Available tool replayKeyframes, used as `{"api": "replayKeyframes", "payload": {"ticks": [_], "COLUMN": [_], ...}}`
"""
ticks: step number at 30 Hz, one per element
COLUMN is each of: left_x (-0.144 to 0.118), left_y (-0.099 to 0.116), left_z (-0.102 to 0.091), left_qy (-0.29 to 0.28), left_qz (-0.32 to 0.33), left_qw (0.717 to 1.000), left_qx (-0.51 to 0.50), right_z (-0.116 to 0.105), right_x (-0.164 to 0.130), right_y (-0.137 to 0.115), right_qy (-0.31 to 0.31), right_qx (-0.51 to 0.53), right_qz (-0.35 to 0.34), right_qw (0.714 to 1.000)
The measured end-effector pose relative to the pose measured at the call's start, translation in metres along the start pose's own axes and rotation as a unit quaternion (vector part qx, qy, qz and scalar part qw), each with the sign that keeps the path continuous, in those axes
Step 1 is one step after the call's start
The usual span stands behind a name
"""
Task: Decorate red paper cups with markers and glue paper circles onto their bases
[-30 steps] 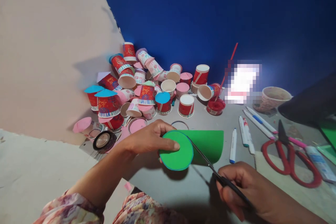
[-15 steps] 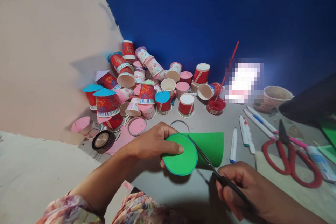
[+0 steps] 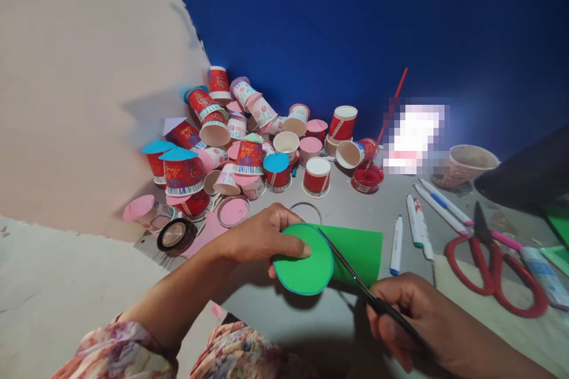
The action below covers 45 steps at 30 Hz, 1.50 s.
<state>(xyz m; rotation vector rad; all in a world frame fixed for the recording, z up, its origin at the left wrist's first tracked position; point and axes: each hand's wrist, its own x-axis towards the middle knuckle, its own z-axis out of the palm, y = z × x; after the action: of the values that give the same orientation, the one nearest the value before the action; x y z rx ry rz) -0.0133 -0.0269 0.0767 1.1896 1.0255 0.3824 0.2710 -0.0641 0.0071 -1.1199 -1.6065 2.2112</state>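
Left hand (image 3: 262,235) pinches the green paper (image 3: 326,254) w/ thumb on top of its round, blue-edged part, holding it just above the grey surface (image 3: 311,320), near centre. Right hand (image 3: 415,320) is closed round the handles of thin black scissors (image 3: 355,278); blades lie along the right edge of the circle, where it meets the straight-edged rest of the sheet. Far left: heap of red & pink paper cups (image 3: 249,142) against the blue wall (image 3: 355,23), some w/ blue or pink paper tops. Tape roll (image 3: 176,235) sits left of the left hand. Right of the paper: white markers (image 3: 415,222), then big red-handled scissors (image 3: 493,266) near the right edge.
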Motion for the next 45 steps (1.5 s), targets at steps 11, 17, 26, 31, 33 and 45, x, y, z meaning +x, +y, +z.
{"api": "replayKeyframes", "payload": {"ticks": [11,17,26,31,33,45], "left_x": [0.004,0.003,-0.001,0.000,0.001,0.001], "left_y": [0.003,0.003,-0.005,-0.002,-0.001,0.002], "left_z": [-0.004,-0.006,-0.007,-0.003,-0.002,-0.003], "left_qy": [-0.035,-0.042,-0.015,-0.015,-0.020,-0.028], "left_qz": [-0.004,0.004,0.017,0.007,0.006,0.011], "left_qw": [0.999,0.999,1.000,1.000,1.000,0.999], "left_qx": [0.028,0.026,0.013,0.012,0.008,0.030], "right_z": [-0.002,0.001,0.003,0.002,0.002,0.002], "right_x": [-0.001,-0.003,-0.001,0.000,-0.001,-0.002], "right_y": [0.003,-0.007,-0.009,-0.009,-0.009,-0.009], "right_qy": [0.003,0.010,0.002,0.006,0.003,0.007], "right_qx": [-0.003,-0.025,0.002,0.006,0.003,-0.012], "right_qz": [0.010,0.037,0.024,0.024,0.016,0.022], "right_qw": [1.000,0.999,1.000,1.000,1.000,1.000]}}
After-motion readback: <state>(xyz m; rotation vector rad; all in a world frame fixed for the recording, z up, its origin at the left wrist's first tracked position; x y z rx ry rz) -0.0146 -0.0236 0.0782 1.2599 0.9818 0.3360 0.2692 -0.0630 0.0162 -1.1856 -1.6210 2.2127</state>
